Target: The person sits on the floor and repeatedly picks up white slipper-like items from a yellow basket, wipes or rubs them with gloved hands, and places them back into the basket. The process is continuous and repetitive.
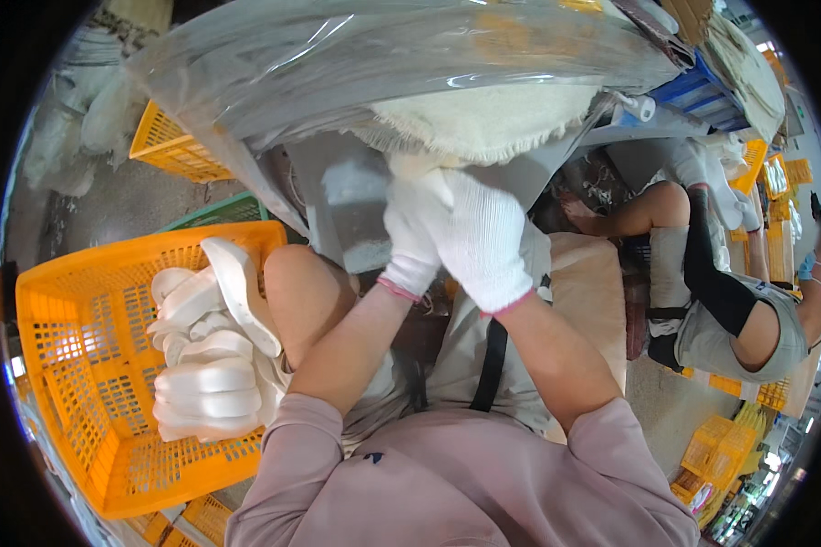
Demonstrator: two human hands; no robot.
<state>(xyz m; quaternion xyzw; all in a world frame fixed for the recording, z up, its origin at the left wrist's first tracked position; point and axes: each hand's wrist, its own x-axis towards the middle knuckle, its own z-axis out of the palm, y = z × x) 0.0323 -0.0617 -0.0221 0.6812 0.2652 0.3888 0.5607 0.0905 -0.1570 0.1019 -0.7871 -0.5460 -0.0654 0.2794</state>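
Note:
Both my hands wear white knit gloves with pink cuffs and are pressed together in front of me. My left hand (410,228) and my right hand (483,232) close on a cream-white piece (418,166), mostly hidden by the gloves. Its visible end is right at the frayed lower edge of a round cream cloth wheel (493,118); whether they touch I cannot tell. Clear plastic sheeting (374,55) drapes over the wheel. Below it, a grey housing (351,196) carries a patch of white dust.
At my left knee, an orange plastic basket (77,365) holds several glossy white, curved and ribbed pieces (208,392). Another orange crate (178,141) and a green one (219,211) stand beyond. To the right, a co-worker (748,319) sits near a blue crate (702,96) and stacked orange crates (721,447).

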